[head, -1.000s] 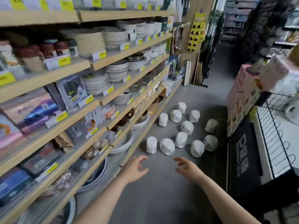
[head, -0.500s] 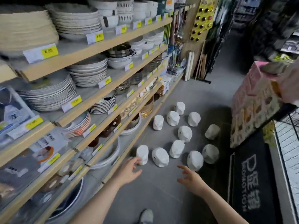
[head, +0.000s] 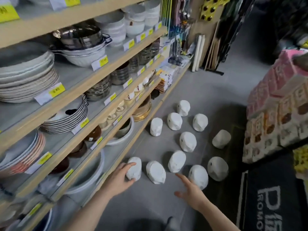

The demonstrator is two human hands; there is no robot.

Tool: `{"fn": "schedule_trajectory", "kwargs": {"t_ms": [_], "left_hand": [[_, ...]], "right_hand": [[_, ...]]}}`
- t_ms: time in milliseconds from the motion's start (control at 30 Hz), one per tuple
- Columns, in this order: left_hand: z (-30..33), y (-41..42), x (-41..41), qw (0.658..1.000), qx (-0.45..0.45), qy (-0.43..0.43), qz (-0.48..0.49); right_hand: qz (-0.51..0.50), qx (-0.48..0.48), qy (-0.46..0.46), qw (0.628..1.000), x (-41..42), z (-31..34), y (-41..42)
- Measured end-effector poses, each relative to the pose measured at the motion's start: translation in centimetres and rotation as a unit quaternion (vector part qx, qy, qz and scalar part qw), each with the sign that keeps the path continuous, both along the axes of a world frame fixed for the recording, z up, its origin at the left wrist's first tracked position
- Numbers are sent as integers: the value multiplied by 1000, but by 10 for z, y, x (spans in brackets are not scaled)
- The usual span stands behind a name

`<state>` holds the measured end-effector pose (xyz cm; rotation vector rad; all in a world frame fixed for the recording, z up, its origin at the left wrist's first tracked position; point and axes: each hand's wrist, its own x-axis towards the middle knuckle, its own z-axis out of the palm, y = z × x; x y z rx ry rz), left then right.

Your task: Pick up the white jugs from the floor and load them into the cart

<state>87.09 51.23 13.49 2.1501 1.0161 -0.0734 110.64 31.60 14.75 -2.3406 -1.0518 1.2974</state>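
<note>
Left hand [head: 119, 179] grips the nearest jug [head: 134, 169] on the floor [head: 150, 202]; right hand [head: 191, 191] hovers, fingers spread wide

Perhaps "ROMO" on black mat [head: 273, 202]

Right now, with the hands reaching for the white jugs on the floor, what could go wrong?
The left hand wraps one jug that sits close to the bottom shelf, so lifting it could bump the shelf edge. The right hand reaches past a neighbouring jug toward another jug; the jugs stand close together and might get knocked. They look breakable.
</note>
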Motion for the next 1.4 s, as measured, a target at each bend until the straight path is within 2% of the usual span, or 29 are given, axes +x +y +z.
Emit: {"fn": "schedule_trajectory", "kwargs": {"t_ms": [167,333,500,600,667,767,933,1033,1133,1267,1400], "left_hand": [[-104,32,48,998,57,25,-23],[-258,59,93,994,62,40,-74],[-428,82,122,981,101,23,-165],[-512,94,142,967,123,28,-223],[-544,98,151,965,119,42,-228],[-560,90,157,972,116,13,-202],[-564,33,156,970,190,-23,-151],[-571,25,149,963,202,-40,-175],[-588,34,152,973,118,-53,-192],[-594,40,175,982,18,-96,-161],[-571,54,190,985,-73,-127,-96]], "right_hand": [[48,8,-26,998,52,-105,38],[78,61,-37,994,81,-276,70],[133,91,-108,981,95,-449,95],[162,101,-110,975,100,-530,105],[160,133,-92,974,102,-564,108],[153,192,-59,968,110,-581,106],[113,242,-22,963,121,-579,84],[106,268,-30,957,125,-581,69],[104,289,-48,951,125,-587,61],[66,344,-68,934,120,-592,65],[9,307,-30,951,133,-562,84]]}}
